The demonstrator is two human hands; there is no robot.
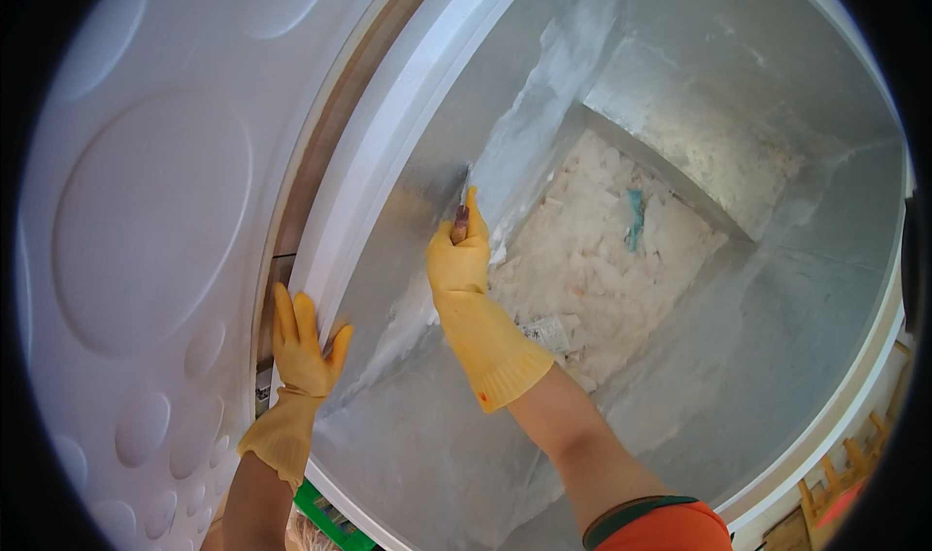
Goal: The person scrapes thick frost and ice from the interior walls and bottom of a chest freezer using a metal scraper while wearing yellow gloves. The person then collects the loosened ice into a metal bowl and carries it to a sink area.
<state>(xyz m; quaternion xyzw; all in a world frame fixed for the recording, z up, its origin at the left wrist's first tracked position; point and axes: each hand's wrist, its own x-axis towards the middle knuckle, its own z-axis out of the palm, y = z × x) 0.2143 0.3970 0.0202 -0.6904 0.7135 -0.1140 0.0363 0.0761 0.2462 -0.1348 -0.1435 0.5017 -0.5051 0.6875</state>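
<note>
My right hand (460, 256), in a yellow rubber glove, reaches into a chest freezer and grips the brown handle of a scraping tool (460, 225). Its thin blade meets the metal side wall (437, 158) at the edge of a white frost layer (528, 125); the blade's full shape cannot be made out. My left hand (302, 347), gloved alike, rests on the freezer's white rim (378, 136) with its fingers spread. Broken ice and frost (582, 260) cover the freezer floor. A teal scrap (636, 220) and a crumpled wrapper bearing writing (546, 334) lie among the pieces.
The raised white lid (153, 216), embossed with round shapes, stands along the left. A metal step (677, 172) rises from the freezer floor at the far end. Outside are a green plastic crate (331, 518) at the bottom and a wooden rack (844, 471) at lower right.
</note>
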